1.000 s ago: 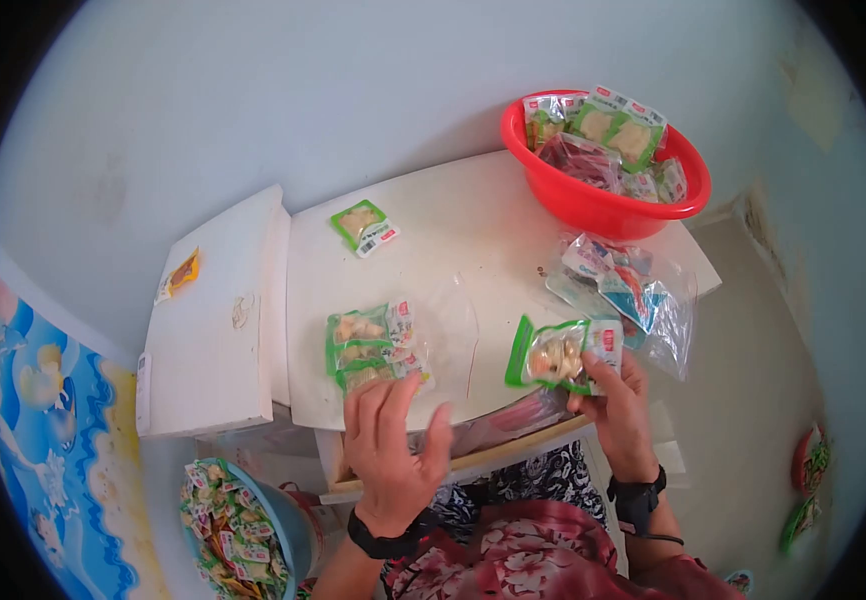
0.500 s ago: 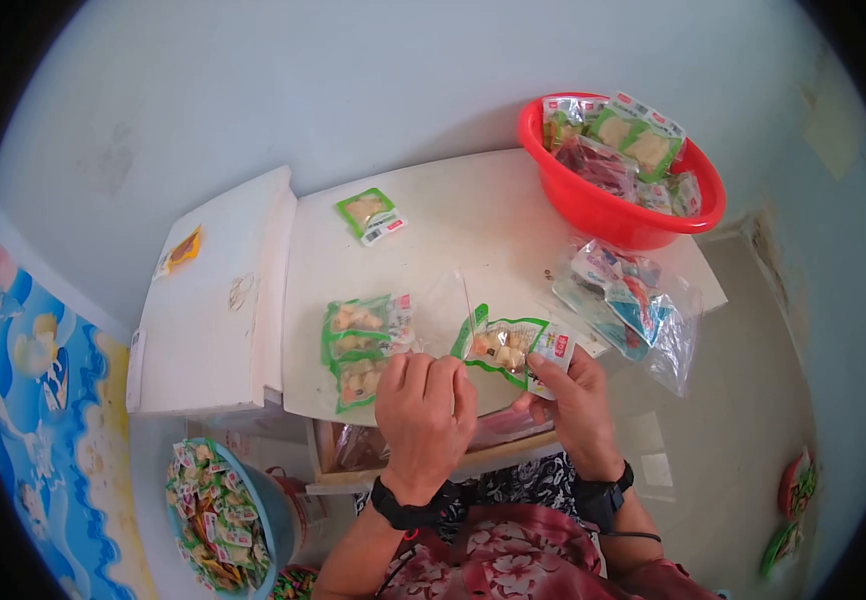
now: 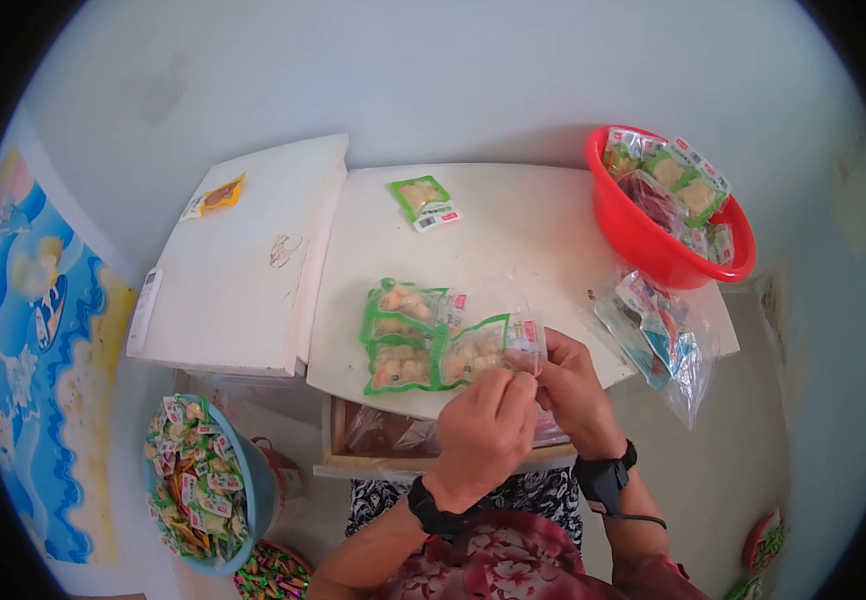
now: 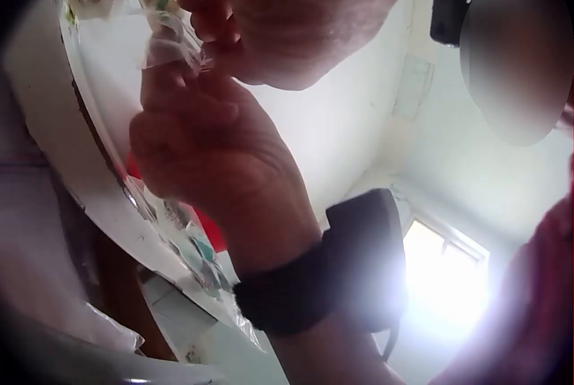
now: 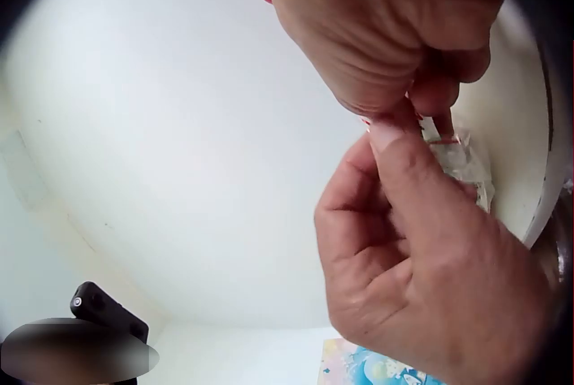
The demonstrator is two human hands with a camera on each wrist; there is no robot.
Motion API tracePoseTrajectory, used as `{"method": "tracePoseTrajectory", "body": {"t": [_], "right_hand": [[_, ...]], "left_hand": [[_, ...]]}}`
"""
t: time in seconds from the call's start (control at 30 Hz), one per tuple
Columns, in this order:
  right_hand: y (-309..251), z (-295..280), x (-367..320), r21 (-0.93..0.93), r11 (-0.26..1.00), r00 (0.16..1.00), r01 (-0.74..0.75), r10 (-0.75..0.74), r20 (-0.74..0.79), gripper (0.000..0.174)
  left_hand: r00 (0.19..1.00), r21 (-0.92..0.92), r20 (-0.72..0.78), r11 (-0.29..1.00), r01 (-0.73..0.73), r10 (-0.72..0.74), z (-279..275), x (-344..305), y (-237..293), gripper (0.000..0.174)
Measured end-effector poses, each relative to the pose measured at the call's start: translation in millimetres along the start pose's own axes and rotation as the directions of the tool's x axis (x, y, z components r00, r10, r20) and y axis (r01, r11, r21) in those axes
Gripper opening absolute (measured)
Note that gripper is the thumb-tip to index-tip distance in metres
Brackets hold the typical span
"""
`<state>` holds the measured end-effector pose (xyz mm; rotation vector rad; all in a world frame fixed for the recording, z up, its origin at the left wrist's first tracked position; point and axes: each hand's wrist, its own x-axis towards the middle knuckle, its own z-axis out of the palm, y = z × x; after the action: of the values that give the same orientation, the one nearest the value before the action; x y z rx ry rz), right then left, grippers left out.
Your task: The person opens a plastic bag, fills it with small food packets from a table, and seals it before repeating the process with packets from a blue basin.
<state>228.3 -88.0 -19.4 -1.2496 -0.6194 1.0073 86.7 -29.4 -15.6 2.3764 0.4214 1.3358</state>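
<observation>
On the white desk (image 3: 513,225), at its far right corner, stands a red basin (image 3: 643,245) of snack packs. A blue bowl (image 3: 258,490) of sweets sits below, to the left. Only the head view shows these. At the front edge, the left hand (image 3: 483,430) and right hand (image 3: 573,390) both pinch the labelled end of a green packet (image 3: 473,350) beside other packets (image 3: 400,335). The wrist views show only its clear edge between the fingertips. The label print is unreadable.

The white surface (image 3: 513,235) carries a red bowl (image 3: 643,245) at its far right corner. One green snack pack (image 3: 423,200) lies alone near the back. A pile of green packs (image 3: 401,335) lies near the front, and a clear bag (image 3: 663,340) at the right edge.
</observation>
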Motion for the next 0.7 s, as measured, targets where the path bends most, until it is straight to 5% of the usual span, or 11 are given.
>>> {"method": "tracePoseTrajectory", "body": {"t": [0.17,0.3,0.4,0.47,0.57,0.7], "right_hand": [[-3.2,27.2,8.4,0.030,0.999,1.000,-0.027,0.026,0.014,0.021],[-12.3,16.2,7.8,-0.249,0.957,0.981,-0.146,0.173,0.088,0.026],[-17.5,14.3,2.0,-0.335,0.919,0.969,-0.206,0.239,0.060,0.025],[-18.9,20.5,-2.2,-0.372,0.919,0.986,-0.133,0.161,0.044,0.023],[-16.9,23.0,0.0,-0.419,0.903,0.991,-0.096,0.126,0.045,0.018],[-21.0,31.9,7.6,-0.443,0.894,0.983,-0.070,0.136,0.121,0.020]], "left_hand": [[0.999,-0.063,-0.002,0.997,-0.045,0.045,1.0,-7.3,-6.1,0.022],[0.997,-0.130,-0.034,0.989,-0.071,0.067,-21.0,-9.9,-9.7,0.025],[0.994,0.119,-0.107,0.993,0.006,0.007,-56.6,-18.8,-31.3,0.031],[0.968,0.065,-0.104,0.970,0.234,-0.227,-77.7,-29.8,-50.7,0.045],[0.802,-0.406,-0.033,0.741,0.534,-0.596,-83.8,-43.5,-77.5,0.057],[0.758,-0.520,0.109,0.612,0.595,-0.644,-89.6,-37.6,-81.0,0.066]]}}
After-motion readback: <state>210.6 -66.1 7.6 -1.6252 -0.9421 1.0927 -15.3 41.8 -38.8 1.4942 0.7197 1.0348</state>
